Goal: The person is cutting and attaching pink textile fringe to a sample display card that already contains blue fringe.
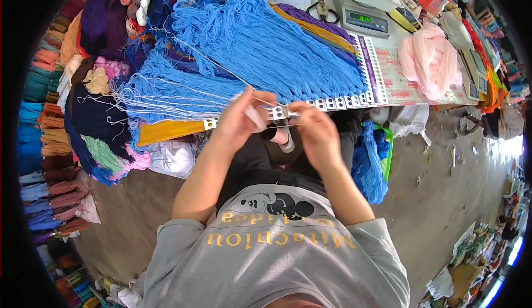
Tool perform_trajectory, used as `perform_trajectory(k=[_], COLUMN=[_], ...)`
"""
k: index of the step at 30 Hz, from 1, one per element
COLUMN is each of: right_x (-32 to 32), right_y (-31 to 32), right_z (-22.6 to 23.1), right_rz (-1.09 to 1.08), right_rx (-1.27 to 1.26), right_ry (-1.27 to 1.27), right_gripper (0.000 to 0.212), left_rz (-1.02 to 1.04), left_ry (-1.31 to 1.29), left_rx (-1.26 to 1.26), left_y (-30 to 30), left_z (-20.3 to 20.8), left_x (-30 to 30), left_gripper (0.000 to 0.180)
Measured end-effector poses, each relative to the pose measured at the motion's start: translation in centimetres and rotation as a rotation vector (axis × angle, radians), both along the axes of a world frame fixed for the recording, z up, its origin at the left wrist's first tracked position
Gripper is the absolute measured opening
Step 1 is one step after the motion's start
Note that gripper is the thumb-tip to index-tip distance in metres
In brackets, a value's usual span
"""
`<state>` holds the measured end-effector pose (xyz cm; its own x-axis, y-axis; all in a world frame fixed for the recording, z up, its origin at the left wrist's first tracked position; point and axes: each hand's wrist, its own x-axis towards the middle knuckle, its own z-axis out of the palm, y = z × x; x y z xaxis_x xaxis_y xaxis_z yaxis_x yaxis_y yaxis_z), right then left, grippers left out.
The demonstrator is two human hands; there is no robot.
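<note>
A pale strand [213, 61] runs from the blue yarn [260, 42] on the tabletop [391, 43] down to the left hand [245, 118], just above the front edge of the table and before the person's lap. That hand pinches the strand between thumb and bent fingers. The right hand [315, 133] sits just beside it, fingers curled and tips close to the white punched strip [331, 104]; it is blurred, so whether it grips strand or strip I cannot tell. The strip follows the lower edge of the blue yarn, whose strands fan out up and leftward from it. Purple yarn and mustard yarn [318, 29] lie along the upper right side of the blue, next to a punched card [377, 67]. Beyond them are scissors [321, 11] and a scale [363, 22] with a lit green display; to the right rests a loose pale pink bundle [429, 61]. On the left, dark navy yarn [94, 108] hangs over the table's edge, near a white bag [172, 158]. Below the table's right part, more blue yarn spills from a green basket [389, 154]. Stacked coloured skeins [39, 119] line the far left.
</note>
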<state>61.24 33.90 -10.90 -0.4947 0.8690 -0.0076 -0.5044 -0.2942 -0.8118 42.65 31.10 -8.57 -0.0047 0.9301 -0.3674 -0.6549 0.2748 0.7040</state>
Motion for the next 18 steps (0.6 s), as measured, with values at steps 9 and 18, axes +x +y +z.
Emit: perform_trajectory(k=[9,18], right_x=[28.7,4.9], right_y=[6.6,6.7], right_z=[1.6,-2.1], right_rz=[-0.906,-0.077], right_rx=[0.214,0.424], right_ry=[0.134,-0.786], right_gripper=[0.012,0.013], left_rz=[0.464,-0.188], left_ry=[-0.048,-0.027], left_rx=[0.392,-0.113], left_y=[-7.5,0.2], left_z=[2.7,-0.4], left_x=[-18.0,0.5], left_gripper=[0.032,0.050])
